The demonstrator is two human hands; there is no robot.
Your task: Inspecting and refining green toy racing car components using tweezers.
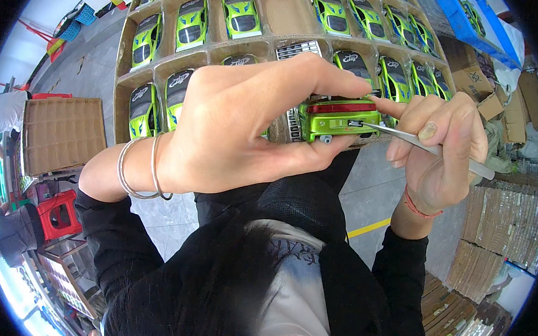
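Observation:
A green toy car (328,126) with a red strip across its end is gripped in my left hand (236,104), thumb below and fingers above. My right hand (443,138) pinches metal tweezers (413,140), their tips touching the middle of the car's green end, at a small dark detail. One right finger reaches to the car's upper corner. Behind my hands lies a cardboard tray (284,12) split into compartments, many with green and black toy cars (192,25). The far side of the held car is hidden by my left fingers.
At the far right stands a blue crate (474,33). Stacked flat cardboard (493,225) fills the right side. To the left are another divided tray (65,134), a red stool (60,214) and a person in dark clothing (15,232).

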